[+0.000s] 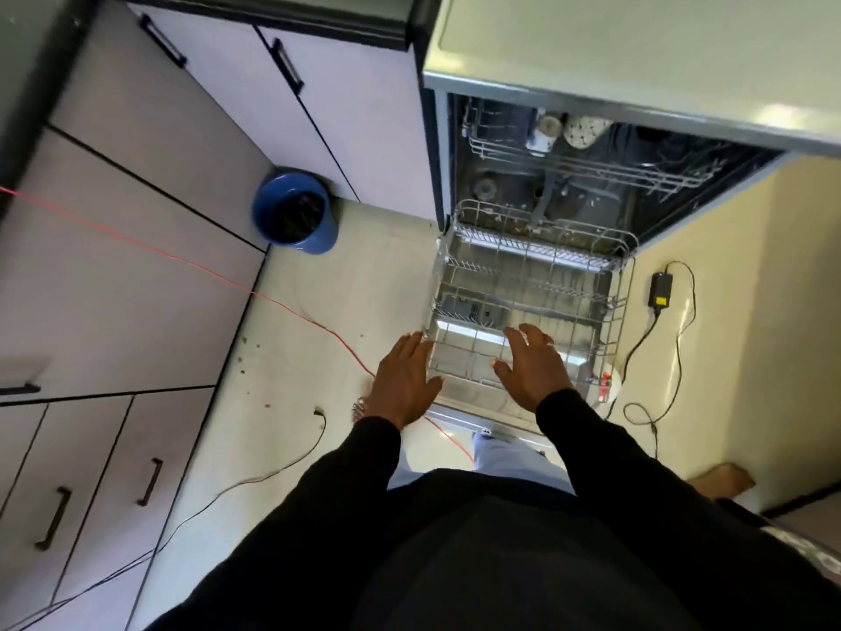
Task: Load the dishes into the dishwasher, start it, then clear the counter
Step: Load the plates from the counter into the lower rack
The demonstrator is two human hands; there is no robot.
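We hold left hand and right hand released, fingers spread, gripping nothing, over the near edge of the rack, which is pulled out of the open dishwasher. Mug is in the upper rack.

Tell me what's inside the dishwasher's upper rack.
The upper rack holds a white cup and a spotted dish. Its back part is hidden under the countertop.

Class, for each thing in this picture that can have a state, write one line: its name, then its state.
dishwasher: open.
lower rack: pulled out, no dishes seen in it.
upper rack: pushed in, holding pale dishes.
left hand: open, at the lower rack's front corner.
right hand: open, over the lower rack's front.
cabinet doors: shut.
blue bin: upright, dark contents.
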